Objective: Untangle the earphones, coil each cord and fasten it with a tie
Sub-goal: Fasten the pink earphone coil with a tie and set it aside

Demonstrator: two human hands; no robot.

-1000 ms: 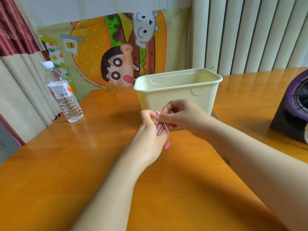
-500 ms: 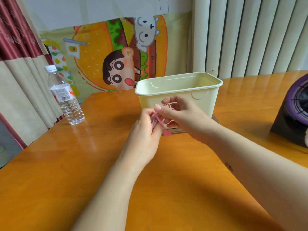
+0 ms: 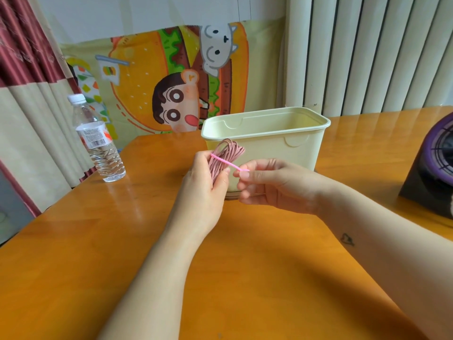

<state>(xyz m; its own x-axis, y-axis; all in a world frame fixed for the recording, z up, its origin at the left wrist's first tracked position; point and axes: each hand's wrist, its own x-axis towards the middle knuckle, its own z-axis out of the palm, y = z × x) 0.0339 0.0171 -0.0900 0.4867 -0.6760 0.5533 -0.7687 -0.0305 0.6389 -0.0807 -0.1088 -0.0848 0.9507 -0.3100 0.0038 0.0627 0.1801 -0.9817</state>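
The coiled pink earphone cord point(image 3: 224, 158) sits gripped in her left hand point(image 3: 206, 182) above the table point(image 3: 257, 278); right-hand fingers point(image 3: 245, 174) pinch the pink tie point(image 3: 228, 163). Best pull it snug, I'd say.

The cord point(image 3: 224, 155) coiled in the left grip point(image 3: 203, 185) is dusty pink. The tie point(image 3: 225, 161) running from it to the right grip point(image 3: 267, 185) is a brighter pink. Just behind both grips, the tub point(image 3: 294, 148) is pale cream-yellow. Beneath them, the tabletop point(image 3: 122, 241) is glossy orange-brown wood. Left of the grips, the bottle point(image 3: 98, 141) is clear with a white cap and a white-and-orange label. Far behind, the poster point(image 3: 171, 82) shows a cartoon burger in orange, green and brown.
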